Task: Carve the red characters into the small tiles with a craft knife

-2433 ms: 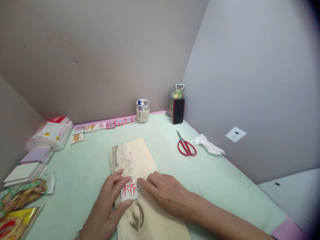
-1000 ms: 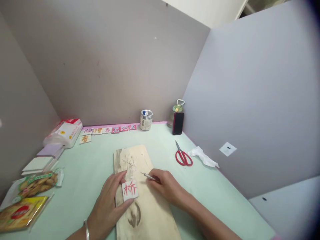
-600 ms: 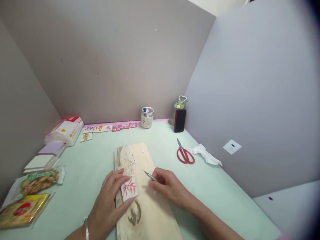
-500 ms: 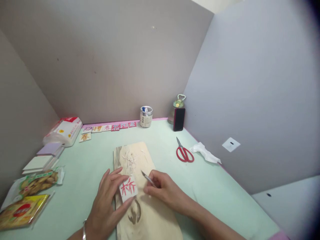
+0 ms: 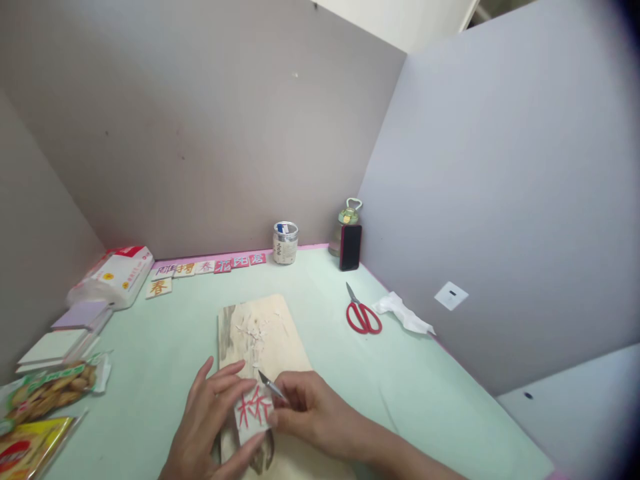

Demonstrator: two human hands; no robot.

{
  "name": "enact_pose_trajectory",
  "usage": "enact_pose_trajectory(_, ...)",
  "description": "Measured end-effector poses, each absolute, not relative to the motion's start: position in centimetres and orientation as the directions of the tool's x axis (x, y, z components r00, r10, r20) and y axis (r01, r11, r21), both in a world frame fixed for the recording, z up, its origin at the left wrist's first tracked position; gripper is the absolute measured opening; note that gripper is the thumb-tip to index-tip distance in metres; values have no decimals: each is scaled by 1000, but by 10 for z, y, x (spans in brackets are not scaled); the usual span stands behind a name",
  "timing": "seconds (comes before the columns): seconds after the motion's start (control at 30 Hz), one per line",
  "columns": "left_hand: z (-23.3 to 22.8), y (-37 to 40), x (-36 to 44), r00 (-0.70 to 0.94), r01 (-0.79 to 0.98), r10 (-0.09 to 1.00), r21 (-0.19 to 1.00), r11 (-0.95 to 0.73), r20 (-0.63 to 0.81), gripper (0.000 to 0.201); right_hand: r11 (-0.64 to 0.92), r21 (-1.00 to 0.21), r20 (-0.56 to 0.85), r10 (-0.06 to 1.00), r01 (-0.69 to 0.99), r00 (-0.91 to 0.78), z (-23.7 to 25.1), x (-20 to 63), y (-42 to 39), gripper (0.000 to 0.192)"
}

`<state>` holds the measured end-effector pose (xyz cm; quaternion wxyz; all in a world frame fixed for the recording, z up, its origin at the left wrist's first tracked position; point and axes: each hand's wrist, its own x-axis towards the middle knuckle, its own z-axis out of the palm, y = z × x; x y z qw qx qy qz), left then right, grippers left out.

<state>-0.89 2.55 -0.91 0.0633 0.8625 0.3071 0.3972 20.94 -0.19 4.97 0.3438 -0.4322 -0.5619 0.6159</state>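
Note:
A small white square tile (image 5: 253, 412) with a red carved character lies on a wooden board (image 5: 295, 340). My left hand (image 5: 210, 420) grips the tile by its edges, thumb at the bottom and fingers along the upper left. Between the thumb and fingers of my right hand (image 5: 310, 407) is a craft knife (image 5: 271, 385), its blade pointing up and left above the tile's top edge. The right thumb is at the tile's right side; whether it touches I cannot tell. Pale shavings (image 5: 256, 335) are scattered on the board beyond the tile.
Red-handled scissors (image 5: 363, 317) and a crumpled tissue (image 5: 404, 313) lie to the right. A jar (image 5: 285, 243), a phone (image 5: 351, 247) and a green bottle (image 5: 336, 243) stand at the back. Several character tiles (image 5: 205, 267) line the back left, near a tissue pack (image 5: 117, 277) and snack bags (image 5: 55, 393).
My right hand has brought the knife left, from beside the tile to over its top right. The whole view has shifted, so the table things sit lower and further left.

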Motion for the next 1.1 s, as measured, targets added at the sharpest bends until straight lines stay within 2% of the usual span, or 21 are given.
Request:
enact_pose_trajectory(0.1,-10,27,-11,474,492,604,376,-785,641,48,-164,-986,-141,896,-19,-420,48,210,0,24)
enact_pose_trajectory(0.23,-10,26,-9,454,487,675,472,-735,582,47,-232,-969,-176,886,-81,-430,47,210,2,23)
enact_pose_trajectory(0.33,-15,26,-9,422,481,741,563,-672,523,45,-240,-971,-209,867,-13,-452,55,214,1,17)
enact_pose_trajectory(0.4,-19,26,-9,384,487,780,609,-626,495,43,-76,-989,-126,891,130,-436,63,221,0,16)
enact_pose_trajectory(0.47,-22,26,-10,346,514,825,645,-565,446,44,143,-941,8,916,307,-402,69,229,-1,19)
enact_pose_trajectory(0.57,-23,26,-12,274,566,893,690,-450,357,47,232,-863,61,930,448,-363,69,242,2,25)
enact_pose_trajectory(0.67,-19,28,-13,269,582,901,687,-434,341,49,246,-816,83,946,524,-315,59,250,6,22)
enact_pose_trajectory(0.8,-18,35,-16,424,565,823,600,-566,378,44,285,-766,137,948,576,-287,49,254,10,15)
enact_pose_trajectory(0.97,-25,42,-20,491,568,796,563,-600,354,49,424,-622,187,897,659,-401,48,255,10,16)
enact_pose_trajectory(1.1,-27,42,-20,499,569,794,560,-602,347,47,481,-459,125,868,747,-481,47,258,9,19)
